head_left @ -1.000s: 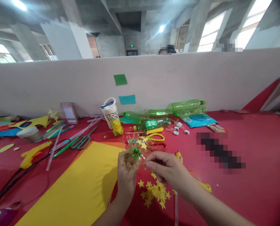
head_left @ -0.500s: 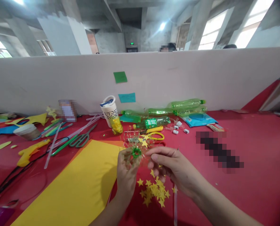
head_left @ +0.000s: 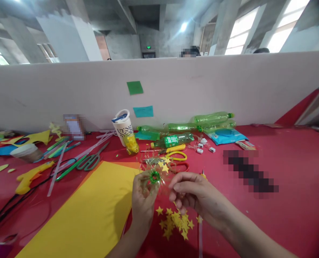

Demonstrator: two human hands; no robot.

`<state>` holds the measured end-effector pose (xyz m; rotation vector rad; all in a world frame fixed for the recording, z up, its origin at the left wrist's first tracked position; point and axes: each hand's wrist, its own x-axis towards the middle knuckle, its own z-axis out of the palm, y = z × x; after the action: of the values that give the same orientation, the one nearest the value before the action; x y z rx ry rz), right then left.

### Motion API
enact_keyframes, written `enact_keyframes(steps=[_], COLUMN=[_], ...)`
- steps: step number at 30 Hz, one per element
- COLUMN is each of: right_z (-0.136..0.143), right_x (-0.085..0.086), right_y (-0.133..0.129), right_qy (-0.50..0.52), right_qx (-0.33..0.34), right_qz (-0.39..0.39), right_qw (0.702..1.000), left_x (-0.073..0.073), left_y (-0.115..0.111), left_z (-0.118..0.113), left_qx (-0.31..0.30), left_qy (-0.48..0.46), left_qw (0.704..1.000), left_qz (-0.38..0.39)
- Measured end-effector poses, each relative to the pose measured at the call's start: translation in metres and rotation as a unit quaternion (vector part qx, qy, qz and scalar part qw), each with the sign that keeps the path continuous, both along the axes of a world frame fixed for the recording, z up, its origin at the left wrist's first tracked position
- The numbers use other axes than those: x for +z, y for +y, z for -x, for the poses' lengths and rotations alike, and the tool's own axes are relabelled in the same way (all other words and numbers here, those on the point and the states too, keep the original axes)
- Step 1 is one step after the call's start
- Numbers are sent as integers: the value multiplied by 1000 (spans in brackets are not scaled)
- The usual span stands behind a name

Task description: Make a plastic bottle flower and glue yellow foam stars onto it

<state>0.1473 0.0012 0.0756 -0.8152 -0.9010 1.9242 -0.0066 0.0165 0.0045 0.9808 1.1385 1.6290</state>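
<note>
My left hand (head_left: 144, 195) grips a cut clear-green bottle top (head_left: 154, 176), its neck ring facing me and its thin strips fanned outward. Yellow paper stars (head_left: 164, 167) show on the far strips. Close to the right side of the strips is my right hand (head_left: 184, 191), its thumb and forefinger pinched together; whatever lies between the fingertips is too small to name. Beneath the hands, a pile of yellow stars (head_left: 177, 223) lies on the red table (head_left: 256, 222).
Yellow paper (head_left: 81, 211) covers the left front. Beyond it are grey scissors (head_left: 91, 160) and a yellow glue gun (head_left: 32, 177). A white cup (head_left: 123, 129), green bottles (head_left: 179, 127), yellow-handled scissors (head_left: 177, 155) and a blue packet (head_left: 226, 136) stand or lie farther back.
The view has shifted slightly. My right hand has moved slightly down beside the strips, while my left hand keeps its grip on the bottle top.
</note>
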Motion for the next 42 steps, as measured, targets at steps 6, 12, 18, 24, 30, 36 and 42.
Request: enact_keyframes(steps=[6, 12, 18, 24, 30, 36, 42], right_z=[-2, -3, 0, 0, -1, -2, 3], right_x=[1, 1, 1, 0, -1, -4, 0], right_y=[-2, -2, -4, -3, -2, -1, -6], right_qy=[-2, -13, 0, 2, 0, -11, -41], right_qx=[3, -20, -26, -17, 1, 17, -18], right_qz=[-11, 9, -14, -13, 15, 21, -38], right_qw=[1000, 1000, 1000, 1000, 1000, 1000, 998], left_x=[5, 5, 4, 3, 3, 2, 5], left_y=[-4, -2, -1, 1, 1, 1, -1], left_z=[-2, -3, -1, -2, 0, 1, -1], left_qx=[-24, -22, -12, -3, 5, 0, 3], left_qy=[4, 8, 5, 6, 16, 20, 18], left_qw=[1000, 1000, 1000, 1000, 1000, 1000, 1000], left_qz=[5, -1, 10, 9, 12, -4, -1])
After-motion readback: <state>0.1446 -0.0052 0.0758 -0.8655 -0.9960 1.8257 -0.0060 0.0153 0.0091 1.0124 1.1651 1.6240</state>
